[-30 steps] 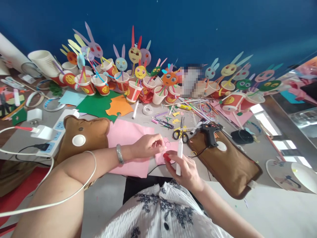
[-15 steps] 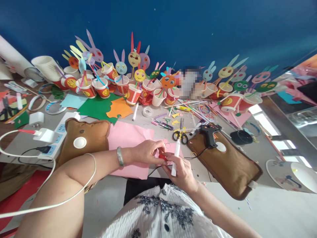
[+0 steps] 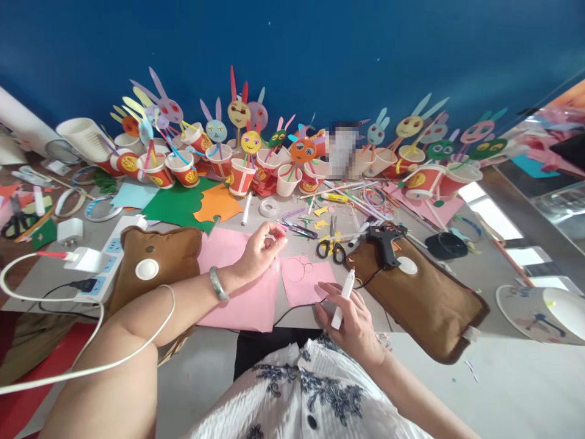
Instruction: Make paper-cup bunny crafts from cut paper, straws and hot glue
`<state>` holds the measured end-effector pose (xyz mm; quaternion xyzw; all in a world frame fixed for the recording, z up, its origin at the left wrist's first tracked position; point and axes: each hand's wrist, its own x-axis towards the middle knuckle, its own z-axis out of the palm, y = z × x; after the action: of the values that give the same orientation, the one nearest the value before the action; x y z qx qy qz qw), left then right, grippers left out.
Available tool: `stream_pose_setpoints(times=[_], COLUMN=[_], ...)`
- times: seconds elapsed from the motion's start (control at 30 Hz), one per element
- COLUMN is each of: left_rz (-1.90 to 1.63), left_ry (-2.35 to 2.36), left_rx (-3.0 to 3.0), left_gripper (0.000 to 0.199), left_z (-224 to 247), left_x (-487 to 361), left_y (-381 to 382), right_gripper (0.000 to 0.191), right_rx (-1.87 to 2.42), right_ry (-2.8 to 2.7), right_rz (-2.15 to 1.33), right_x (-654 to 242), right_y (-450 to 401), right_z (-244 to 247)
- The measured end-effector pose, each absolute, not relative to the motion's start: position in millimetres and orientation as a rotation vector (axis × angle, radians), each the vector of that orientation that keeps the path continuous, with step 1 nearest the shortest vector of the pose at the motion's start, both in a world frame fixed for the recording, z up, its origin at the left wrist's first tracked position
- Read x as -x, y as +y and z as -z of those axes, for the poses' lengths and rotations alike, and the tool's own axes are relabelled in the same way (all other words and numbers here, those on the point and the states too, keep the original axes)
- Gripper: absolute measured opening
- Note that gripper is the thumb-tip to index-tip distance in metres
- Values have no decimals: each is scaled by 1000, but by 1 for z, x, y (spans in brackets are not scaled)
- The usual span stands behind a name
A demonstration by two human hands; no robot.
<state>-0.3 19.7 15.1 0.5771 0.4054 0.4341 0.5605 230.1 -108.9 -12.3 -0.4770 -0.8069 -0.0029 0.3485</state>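
My left hand (image 3: pixel 262 251) is raised over the right edge of a large pink sheet (image 3: pixel 256 308), thumb and fingers pinched together. A trace of red shows at its fingertips, too small to make out. Between the fingers of my right hand (image 3: pixel 350 311) lies a white pen (image 3: pixel 343 299), slanting upward. That hand's fingertips rest at the lower right edge of a small pink square (image 3: pixel 304 291), which bears thin drawn circles. Black-handled scissors (image 3: pixel 332 247) lie just above the square.
Paper cups (image 3: pixel 242 177) with paper animal faces line the wall. A black glue gun (image 3: pixel 384 244) rests on a brown cushion (image 3: pixel 425 305) at right. Another brown cushion (image 3: pixel 158 253) and a power strip (image 3: pixel 107 262) lie at left, with a white cable over my left arm.
My hands have parted: the left moved up and left, the right moved slightly right with the pen. The red thing between them no longer shows clearly. The pink square is uncovered.
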Motion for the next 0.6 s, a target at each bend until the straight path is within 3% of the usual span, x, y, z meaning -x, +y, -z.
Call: stream_pose_setpoints(times=[0.37,0.6], left_rz=[-1223,-1252], left_ry=[1173,1322], left_rx=[-1337,-1321], left_gripper=[11,32], left_z=[6,27], left_x=[9,12], left_y=[56,67], right_gripper=[35,34], right_rx=[1208,1234], right_ry=[-2192,-2185], right_rz=[1,-19], right_x=[-227,-226], right_y=[-104,-105], right_z=[10,13])
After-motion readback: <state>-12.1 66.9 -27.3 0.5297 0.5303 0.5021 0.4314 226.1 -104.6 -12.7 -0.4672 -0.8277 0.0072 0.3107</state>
